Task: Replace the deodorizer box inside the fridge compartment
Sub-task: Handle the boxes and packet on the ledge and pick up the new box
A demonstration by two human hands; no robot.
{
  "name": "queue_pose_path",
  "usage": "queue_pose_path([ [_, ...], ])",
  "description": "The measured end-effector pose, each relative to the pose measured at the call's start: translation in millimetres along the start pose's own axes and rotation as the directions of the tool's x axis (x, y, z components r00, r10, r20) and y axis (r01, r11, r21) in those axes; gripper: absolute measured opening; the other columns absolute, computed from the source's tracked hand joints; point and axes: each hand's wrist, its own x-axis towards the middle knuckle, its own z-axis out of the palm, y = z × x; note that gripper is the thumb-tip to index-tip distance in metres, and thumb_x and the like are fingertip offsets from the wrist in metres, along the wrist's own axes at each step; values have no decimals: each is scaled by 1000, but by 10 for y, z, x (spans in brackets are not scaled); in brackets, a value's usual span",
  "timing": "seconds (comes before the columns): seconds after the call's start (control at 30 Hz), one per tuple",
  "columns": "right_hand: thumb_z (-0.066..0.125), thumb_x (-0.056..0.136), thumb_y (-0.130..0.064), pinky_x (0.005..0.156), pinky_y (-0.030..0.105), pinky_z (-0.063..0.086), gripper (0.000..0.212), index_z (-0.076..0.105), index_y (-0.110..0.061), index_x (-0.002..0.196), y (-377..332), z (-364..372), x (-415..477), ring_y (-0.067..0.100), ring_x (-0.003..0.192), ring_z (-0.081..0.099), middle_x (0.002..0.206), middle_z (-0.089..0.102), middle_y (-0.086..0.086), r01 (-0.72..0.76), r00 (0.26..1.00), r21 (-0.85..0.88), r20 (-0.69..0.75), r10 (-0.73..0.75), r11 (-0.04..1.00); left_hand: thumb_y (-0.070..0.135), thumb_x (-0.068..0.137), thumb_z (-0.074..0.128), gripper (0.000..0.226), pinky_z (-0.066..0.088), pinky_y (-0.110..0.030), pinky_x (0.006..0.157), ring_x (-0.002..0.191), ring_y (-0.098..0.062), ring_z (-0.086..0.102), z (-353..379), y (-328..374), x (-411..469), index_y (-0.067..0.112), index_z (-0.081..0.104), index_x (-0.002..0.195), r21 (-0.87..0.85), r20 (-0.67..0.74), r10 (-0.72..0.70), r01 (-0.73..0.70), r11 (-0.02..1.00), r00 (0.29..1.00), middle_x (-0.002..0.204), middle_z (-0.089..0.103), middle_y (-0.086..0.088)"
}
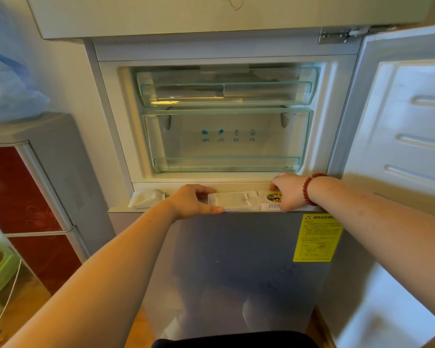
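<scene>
Two flat white deodorizer boxes lie side by side on the ledge (176, 189) below the open fridge compartment. My left hand (191, 200) grips the left end of the plain white box (232, 200), thumb along its slotted front edge. My right hand (290, 190), with a red bead bracelet on the wrist, holds the right box, which has a colourful sticker (269, 199) on top. The compartment above holds two clear drawers, the lower drawer (226, 141) printed with temperature icons.
A white wrapper or pouch (146, 198) lies at the left end of the ledge. The compartment door (407, 136) stands open to the right. A yellow warning label (317, 237) is on the lower door. A red and silver small fridge (35, 197) stands left.
</scene>
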Motion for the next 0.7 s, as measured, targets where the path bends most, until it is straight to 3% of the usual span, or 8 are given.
queue_pose_path([
  [0.23,68,78,-18,102,31,44,70,39,-18,142,35,36,-24,19,124,49,142,46,1,42,998,74,-53,-38,996,19,68,86,66,41,-21,95,107,-11,58,-30,16,-28,14,60,128,-36,14,-12,12,999,1000,115,63,0],
  [0.47,70,77,-15,99,28,45,70,41,-15,141,48,40,-1,17,121,51,138,50,1,39,998,184,-56,-30,982,16,66,88,66,43,-26,102,109,-12,58,-28,16,-39,14,61,127,-47,7,-12,12,999,1000,115,64,0],
  [0.7,70,76,-16,101,31,45,64,47,-14,136,79,104,29,19,120,53,137,51,3,22,998,178,-70,-10,984,18,67,87,65,41,-21,97,106,-9,56,-36,37,-67,18,60,126,-31,46,-18,20,999,999,110,60,6],
])
